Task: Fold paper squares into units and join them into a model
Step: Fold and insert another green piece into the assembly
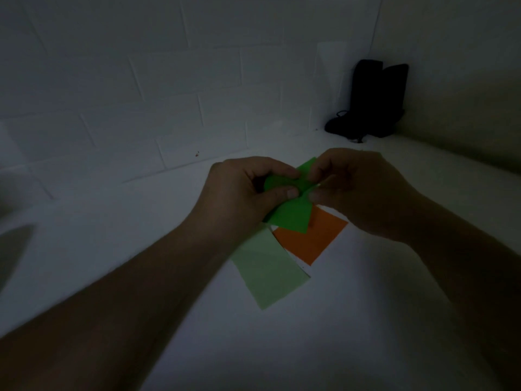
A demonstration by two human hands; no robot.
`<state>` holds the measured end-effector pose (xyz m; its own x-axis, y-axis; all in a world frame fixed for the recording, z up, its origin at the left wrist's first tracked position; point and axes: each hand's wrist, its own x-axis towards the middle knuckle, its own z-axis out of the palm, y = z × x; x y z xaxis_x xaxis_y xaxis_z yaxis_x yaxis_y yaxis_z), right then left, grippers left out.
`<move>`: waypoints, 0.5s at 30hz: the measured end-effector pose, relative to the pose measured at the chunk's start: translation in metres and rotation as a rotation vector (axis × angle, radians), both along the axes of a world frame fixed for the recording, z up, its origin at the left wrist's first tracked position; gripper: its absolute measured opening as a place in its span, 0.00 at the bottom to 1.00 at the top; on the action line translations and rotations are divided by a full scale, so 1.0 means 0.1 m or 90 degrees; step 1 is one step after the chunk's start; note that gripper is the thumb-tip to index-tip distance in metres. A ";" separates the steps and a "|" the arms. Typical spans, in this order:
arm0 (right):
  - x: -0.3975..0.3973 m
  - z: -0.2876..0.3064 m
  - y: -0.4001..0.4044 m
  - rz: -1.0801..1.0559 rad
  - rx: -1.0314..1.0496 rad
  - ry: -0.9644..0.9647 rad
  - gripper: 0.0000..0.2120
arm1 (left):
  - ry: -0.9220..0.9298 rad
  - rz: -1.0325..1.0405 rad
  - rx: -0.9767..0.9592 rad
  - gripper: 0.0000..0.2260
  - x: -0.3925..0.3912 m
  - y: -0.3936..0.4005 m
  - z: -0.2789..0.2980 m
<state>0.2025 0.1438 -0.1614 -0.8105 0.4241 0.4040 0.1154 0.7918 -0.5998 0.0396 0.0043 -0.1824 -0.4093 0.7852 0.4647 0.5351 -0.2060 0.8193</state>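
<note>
I hold a bright green paper [290,214] above the white table [366,320], near the middle of the view. My left hand [242,193] pinches its left part between thumb and fingers. My right hand [358,190] pinches its right part, thumb close to the left thumb. The paper is bent between the two hands, and its middle is partly hidden by my fingers. Under the hands a pale green paper square [269,273] lies flat on the table. An orange paper square [311,239] lies beside it to the right, partly under the bright green paper.
A dark, soft object [369,103] stands in the far right corner against the tiled wall [141,80]. A white upright thing [332,66] is just left of it. The scene is dim.
</note>
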 end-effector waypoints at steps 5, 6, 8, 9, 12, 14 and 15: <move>0.02 0.01 0.01 -0.021 -0.056 0.036 0.10 | 0.026 -0.003 -0.008 0.11 0.01 -0.01 0.01; 0.02 0.01 0.01 -0.035 -0.052 0.032 0.10 | 0.028 -0.005 -0.009 0.12 0.01 -0.01 0.01; 0.03 0.03 -0.01 -0.055 -0.051 0.024 0.11 | 0.036 -0.006 -0.012 0.13 0.01 -0.01 0.01; 0.04 0.04 -0.02 -0.059 -0.047 0.019 0.12 | 0.041 -0.006 -0.015 0.13 0.01 -0.01 0.02; 0.04 0.06 -0.04 -0.072 -0.065 0.020 0.11 | 0.067 -0.007 -0.018 0.13 0.01 -0.01 0.02; 0.04 0.06 -0.05 -0.075 -0.113 0.030 0.08 | 0.088 -0.007 -0.019 0.13 0.02 -0.02 0.03; 0.03 0.06 -0.05 -0.075 -0.134 0.036 0.08 | 0.095 -0.006 -0.019 0.14 0.02 -0.02 0.03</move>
